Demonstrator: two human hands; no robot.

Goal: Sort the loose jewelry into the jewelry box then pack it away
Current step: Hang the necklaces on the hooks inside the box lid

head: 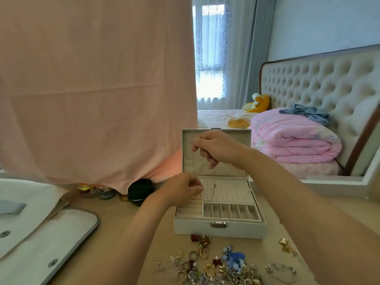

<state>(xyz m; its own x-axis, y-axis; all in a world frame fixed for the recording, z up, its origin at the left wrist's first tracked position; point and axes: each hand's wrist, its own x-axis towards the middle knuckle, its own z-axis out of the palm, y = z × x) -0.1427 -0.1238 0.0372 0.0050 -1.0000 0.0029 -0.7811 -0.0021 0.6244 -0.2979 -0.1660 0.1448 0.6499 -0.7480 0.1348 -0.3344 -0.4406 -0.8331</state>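
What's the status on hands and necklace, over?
Right hand and left hand both pinch thin gold chain necklace over open white jewelry box. Unsorted heap of loose rings and earrings in front. Nothing blocking box.

Daylit curtained window (209, 52) behind a tufted-headboard bed (320, 83).

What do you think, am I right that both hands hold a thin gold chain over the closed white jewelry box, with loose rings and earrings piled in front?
No: the head view shows the white jewelry box open, not closed. The left hand and right hand hold the thin gold chain over it.
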